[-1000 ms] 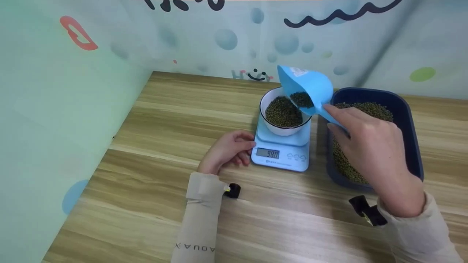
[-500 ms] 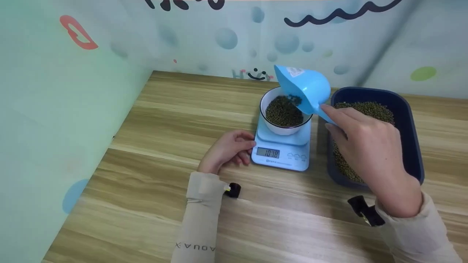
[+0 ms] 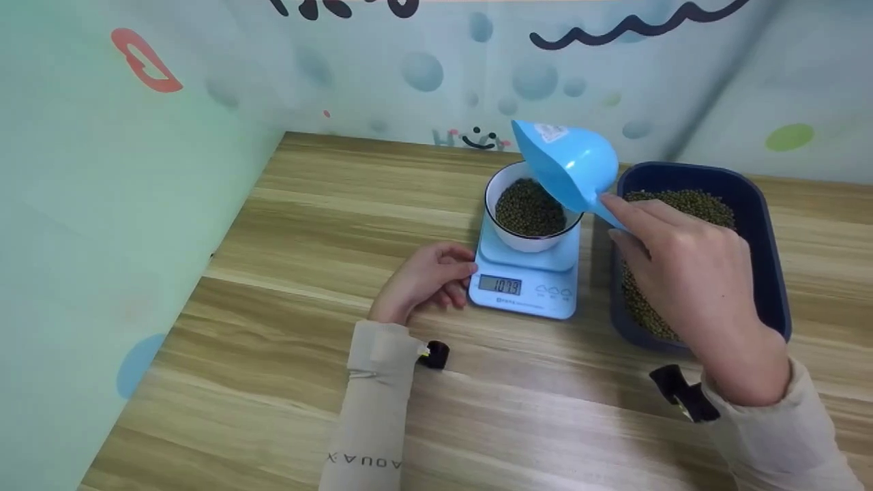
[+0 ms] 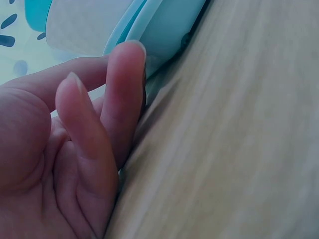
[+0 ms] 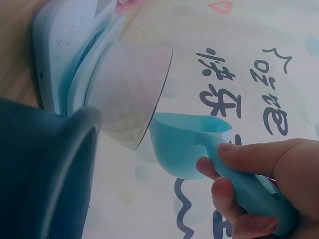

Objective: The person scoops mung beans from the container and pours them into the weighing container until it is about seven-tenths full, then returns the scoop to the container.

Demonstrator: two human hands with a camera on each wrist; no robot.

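Note:
My right hand [image 3: 696, 273] grips the handle of a blue scoop [image 3: 576, 160], fingers wrapped round it in the right wrist view. The scoop is tipped over the right side of a white bowl [image 3: 501, 184], and no beans show in its visible hollow. Small green beans, like mung beans [image 3: 530, 208], fill the lower part of the bowl. It stands on a light blue kitchen scale [image 3: 525, 307] with digits on its display [image 3: 500, 285]. At the scale's left edge, my left hand [image 3: 430, 276] touches the side with loosely bent fingers [image 4: 124, 84].
Right of the scale stands a dark blue tub [image 3: 767, 273] holding more green beans, partly hidden under my right hand. The wooden table [image 3: 273, 341] meets a printed backdrop [image 3: 382, 82] behind the bowl and at the left.
The last beans have slid from the scoop into the bowl, and the display's reading has risen. The scoop shifted slightly left. My left hand stayed in place.

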